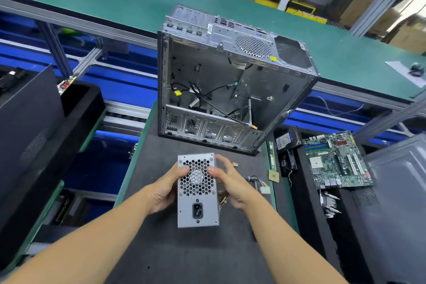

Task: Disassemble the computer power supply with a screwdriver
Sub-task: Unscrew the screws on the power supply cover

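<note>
PSU [197, 205] held up over mid of dark mat [175, 256], fan-grille face up, just near side of empty case [221, 90]. Left hand [164, 188] clamped on left side, thumb on grille; right hand [227, 183] likewise on right side. No screwdriver in view. Best set flat w/ screw corners exposed, cables [258, 181] kept clear to right.

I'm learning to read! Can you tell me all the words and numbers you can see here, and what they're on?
"PRIME", perhaps: pale letters on a black part at lower left, sideways and hard to be sure of.
Blue-and-white label on the black hard drive: too small to read.
Printing on the green motherboard: too small.
Yellow sticker on the open grey metal computer case: blurred.
Grey metal power supply, held in both hands: no text shows.
</note>
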Action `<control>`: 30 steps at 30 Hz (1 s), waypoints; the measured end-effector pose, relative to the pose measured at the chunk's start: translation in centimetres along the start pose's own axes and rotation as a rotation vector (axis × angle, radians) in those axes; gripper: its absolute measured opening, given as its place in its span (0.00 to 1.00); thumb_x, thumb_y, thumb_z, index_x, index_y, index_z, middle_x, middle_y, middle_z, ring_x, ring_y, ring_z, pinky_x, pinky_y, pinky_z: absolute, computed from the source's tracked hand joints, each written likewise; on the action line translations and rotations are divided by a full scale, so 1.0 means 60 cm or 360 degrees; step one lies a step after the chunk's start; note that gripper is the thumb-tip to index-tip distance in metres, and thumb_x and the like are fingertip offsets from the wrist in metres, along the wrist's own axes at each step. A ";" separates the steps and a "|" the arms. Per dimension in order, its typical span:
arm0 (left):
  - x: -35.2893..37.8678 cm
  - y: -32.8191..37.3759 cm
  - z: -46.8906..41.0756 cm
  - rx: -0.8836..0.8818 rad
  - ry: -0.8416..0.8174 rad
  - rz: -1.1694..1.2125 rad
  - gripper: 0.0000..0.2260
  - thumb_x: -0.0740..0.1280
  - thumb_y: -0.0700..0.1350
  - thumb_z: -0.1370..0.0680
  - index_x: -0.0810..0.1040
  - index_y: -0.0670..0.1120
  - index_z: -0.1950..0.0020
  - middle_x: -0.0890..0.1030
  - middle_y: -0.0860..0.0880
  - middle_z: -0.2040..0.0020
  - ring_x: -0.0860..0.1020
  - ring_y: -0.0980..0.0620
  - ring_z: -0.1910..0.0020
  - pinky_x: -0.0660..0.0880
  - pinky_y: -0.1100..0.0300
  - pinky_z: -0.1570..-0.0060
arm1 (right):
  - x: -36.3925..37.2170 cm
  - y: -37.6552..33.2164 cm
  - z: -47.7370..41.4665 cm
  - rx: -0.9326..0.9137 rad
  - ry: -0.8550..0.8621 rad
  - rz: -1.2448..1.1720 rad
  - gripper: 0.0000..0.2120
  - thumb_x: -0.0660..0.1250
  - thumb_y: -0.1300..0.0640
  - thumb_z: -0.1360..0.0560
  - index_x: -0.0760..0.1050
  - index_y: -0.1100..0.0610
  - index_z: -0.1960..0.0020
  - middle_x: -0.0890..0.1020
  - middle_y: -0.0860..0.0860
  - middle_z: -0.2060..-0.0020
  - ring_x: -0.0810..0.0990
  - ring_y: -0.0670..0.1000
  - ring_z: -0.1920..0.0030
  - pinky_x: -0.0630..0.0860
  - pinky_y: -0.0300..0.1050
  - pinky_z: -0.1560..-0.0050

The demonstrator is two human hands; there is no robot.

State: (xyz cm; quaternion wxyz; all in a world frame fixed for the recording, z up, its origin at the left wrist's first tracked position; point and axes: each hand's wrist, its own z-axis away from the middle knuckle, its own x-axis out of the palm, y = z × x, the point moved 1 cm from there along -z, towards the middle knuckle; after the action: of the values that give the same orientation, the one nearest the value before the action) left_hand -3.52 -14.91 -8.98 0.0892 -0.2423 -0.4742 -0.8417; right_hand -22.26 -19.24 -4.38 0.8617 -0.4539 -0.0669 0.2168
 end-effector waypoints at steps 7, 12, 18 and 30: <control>-0.005 0.004 -0.002 -0.0008 -0.0035 -0.0095 0.36 0.73 0.60 0.36 0.73 0.46 0.32 0.83 0.42 0.42 0.83 0.47 0.46 0.80 0.60 0.55 | 0.002 0.011 0.006 0.0008 0.0019 -0.0032 0.50 0.76 0.35 0.41 0.58 0.43 0.24 0.77 0.52 0.35 0.75 0.55 0.33 0.63 0.60 0.30; -0.018 0.000 0.000 -0.0071 -0.0021 -0.0084 0.44 0.79 0.64 0.43 0.74 0.45 0.32 0.83 0.41 0.41 0.83 0.46 0.45 0.80 0.58 0.53 | 0.009 0.011 0.006 0.0001 0.0057 -0.0022 0.52 0.77 0.36 0.42 0.58 0.43 0.24 0.79 0.50 0.36 0.77 0.50 0.37 0.67 0.56 0.31; -0.031 -0.006 0.007 -0.0178 -0.0058 0.0085 0.49 0.82 0.65 0.50 0.75 0.43 0.34 0.82 0.39 0.40 0.83 0.44 0.45 0.76 0.51 0.47 | 0.031 0.006 0.011 0.0051 0.0194 -0.0001 0.52 0.77 0.32 0.45 0.59 0.41 0.26 0.79 0.45 0.39 0.78 0.44 0.43 0.70 0.41 0.55; -0.028 0.005 0.017 -0.0162 -0.0092 0.0093 0.50 0.82 0.65 0.52 0.76 0.43 0.35 0.82 0.39 0.41 0.83 0.44 0.46 0.78 0.51 0.48 | 0.032 -0.010 0.013 0.0041 0.0212 0.0079 0.58 0.78 0.29 0.48 0.58 0.41 0.24 0.77 0.41 0.40 0.77 0.42 0.44 0.70 0.43 0.53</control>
State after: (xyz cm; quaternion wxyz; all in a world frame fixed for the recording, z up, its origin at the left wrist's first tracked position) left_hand -1.63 -14.33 -9.13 0.0876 -0.2845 -0.4258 -0.8544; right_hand -20.59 -18.10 -3.61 0.8644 -0.4576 0.0045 0.2082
